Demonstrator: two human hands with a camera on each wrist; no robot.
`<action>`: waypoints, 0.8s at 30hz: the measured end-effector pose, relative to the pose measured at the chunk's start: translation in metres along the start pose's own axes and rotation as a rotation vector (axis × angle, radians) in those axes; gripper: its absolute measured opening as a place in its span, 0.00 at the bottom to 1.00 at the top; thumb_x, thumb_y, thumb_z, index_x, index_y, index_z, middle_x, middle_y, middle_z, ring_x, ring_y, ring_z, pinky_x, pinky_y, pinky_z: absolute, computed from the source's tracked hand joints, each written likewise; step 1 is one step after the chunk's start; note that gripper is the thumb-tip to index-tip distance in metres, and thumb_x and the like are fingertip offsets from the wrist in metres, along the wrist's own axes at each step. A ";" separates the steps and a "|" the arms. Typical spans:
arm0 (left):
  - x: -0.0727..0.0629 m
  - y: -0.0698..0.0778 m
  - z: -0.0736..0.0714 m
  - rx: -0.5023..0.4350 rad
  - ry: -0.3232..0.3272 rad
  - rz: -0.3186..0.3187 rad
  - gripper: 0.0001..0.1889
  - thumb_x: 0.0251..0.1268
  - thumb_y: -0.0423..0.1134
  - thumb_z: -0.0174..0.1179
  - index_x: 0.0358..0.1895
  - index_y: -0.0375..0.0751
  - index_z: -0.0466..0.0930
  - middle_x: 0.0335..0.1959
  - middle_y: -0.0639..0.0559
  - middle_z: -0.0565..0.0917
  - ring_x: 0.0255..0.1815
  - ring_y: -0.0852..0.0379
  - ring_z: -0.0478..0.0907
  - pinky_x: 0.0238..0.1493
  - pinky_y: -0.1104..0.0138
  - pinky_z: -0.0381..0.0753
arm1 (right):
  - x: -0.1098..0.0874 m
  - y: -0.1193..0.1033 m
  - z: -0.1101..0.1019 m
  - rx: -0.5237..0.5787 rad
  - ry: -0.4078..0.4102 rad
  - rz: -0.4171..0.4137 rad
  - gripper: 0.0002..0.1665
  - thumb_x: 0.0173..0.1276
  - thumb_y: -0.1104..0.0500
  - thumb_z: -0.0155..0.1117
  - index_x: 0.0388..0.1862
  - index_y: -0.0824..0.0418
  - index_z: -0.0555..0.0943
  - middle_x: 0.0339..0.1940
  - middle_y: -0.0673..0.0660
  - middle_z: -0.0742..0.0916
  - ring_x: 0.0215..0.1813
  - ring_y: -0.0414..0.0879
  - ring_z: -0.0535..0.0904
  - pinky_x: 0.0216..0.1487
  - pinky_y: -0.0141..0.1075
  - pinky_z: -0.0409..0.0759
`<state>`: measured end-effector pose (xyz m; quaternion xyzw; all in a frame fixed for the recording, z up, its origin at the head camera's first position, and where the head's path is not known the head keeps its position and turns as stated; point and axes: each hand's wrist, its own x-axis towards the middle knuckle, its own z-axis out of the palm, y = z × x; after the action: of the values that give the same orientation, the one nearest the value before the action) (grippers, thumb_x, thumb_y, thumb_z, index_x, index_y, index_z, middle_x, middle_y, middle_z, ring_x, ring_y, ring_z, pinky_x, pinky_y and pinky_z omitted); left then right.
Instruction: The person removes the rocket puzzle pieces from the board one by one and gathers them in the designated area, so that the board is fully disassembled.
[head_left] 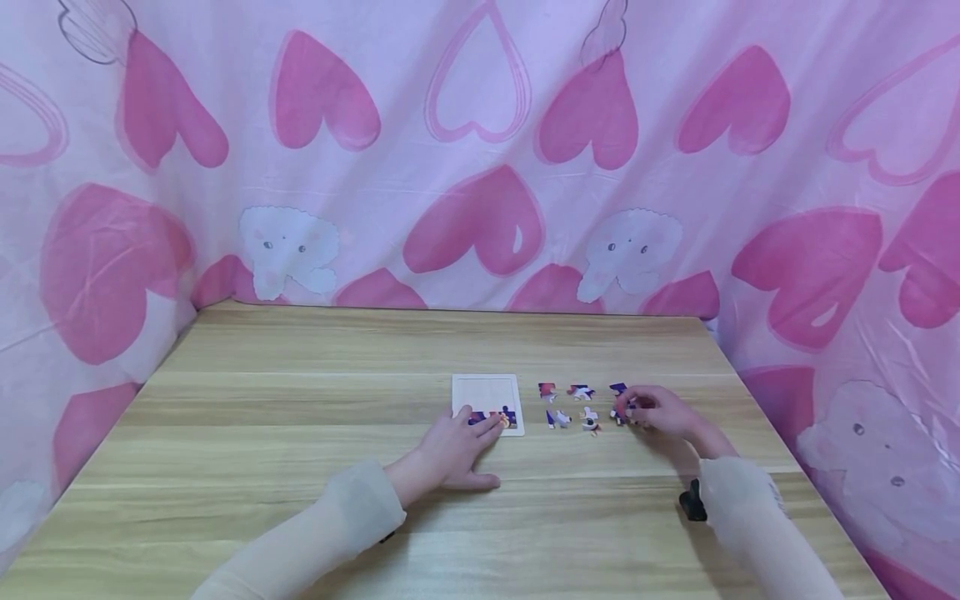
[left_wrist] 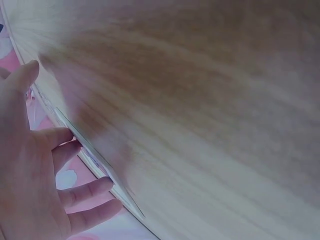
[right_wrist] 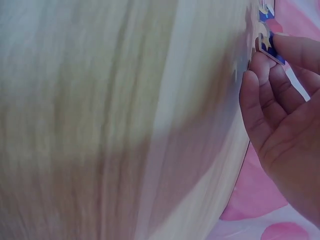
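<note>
A white-bordered puzzle tray (head_left: 485, 388) lies on the table, with joined dark blue and orange puzzle pieces (head_left: 508, 416) along its near side. My left hand (head_left: 453, 447) rests over its near left corner, fingers spread and the thumb out on the wood. In the left wrist view, fingertips (left_wrist: 102, 185) lie along the tray's edge (left_wrist: 107, 167). Right of the loose pieces, my right hand (head_left: 660, 411) pinches a puzzle piece (right_wrist: 270, 46) between thumb and fingers. This piece is dark blue with a yellow star.
Several loose puzzle pieces lie right of the tray in two rows, among them a red and purple piece (head_left: 547, 390) and a white one (head_left: 590, 413). The wooden table (head_left: 315, 375) meets a pink heart-patterned curtain (head_left: 375, 208) at its back and sides.
</note>
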<state>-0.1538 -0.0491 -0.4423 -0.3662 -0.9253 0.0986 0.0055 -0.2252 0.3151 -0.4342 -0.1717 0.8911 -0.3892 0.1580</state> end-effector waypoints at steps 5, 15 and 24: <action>0.000 0.000 0.000 -0.012 -0.007 -0.003 0.43 0.49 0.74 0.36 0.66 0.53 0.57 0.64 0.59 0.60 0.57 0.44 0.63 0.49 0.51 0.66 | -0.003 0.006 -0.004 -0.042 0.009 0.053 0.13 0.58 0.70 0.53 0.42 0.65 0.78 0.33 0.58 0.77 0.30 0.49 0.70 0.29 0.38 0.72; -0.001 0.000 0.000 -0.001 -0.008 -0.002 0.43 0.49 0.74 0.36 0.66 0.53 0.56 0.64 0.59 0.60 0.57 0.45 0.63 0.49 0.52 0.67 | -0.003 0.009 -0.003 -0.136 0.055 0.083 0.11 0.58 0.68 0.56 0.39 0.59 0.80 0.38 0.57 0.77 0.37 0.50 0.69 0.36 0.39 0.68; -0.003 0.000 -0.001 -0.004 -0.018 -0.007 0.42 0.50 0.74 0.34 0.67 0.53 0.55 0.65 0.59 0.58 0.58 0.45 0.62 0.50 0.51 0.66 | 0.000 0.015 0.000 -0.187 0.097 0.069 0.10 0.53 0.71 0.58 0.36 0.64 0.77 0.33 0.56 0.77 0.36 0.49 0.71 0.37 0.41 0.69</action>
<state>-0.1513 -0.0512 -0.4411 -0.3620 -0.9268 0.1003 -0.0032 -0.2275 0.3249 -0.4450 -0.1359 0.9356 -0.3063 0.1113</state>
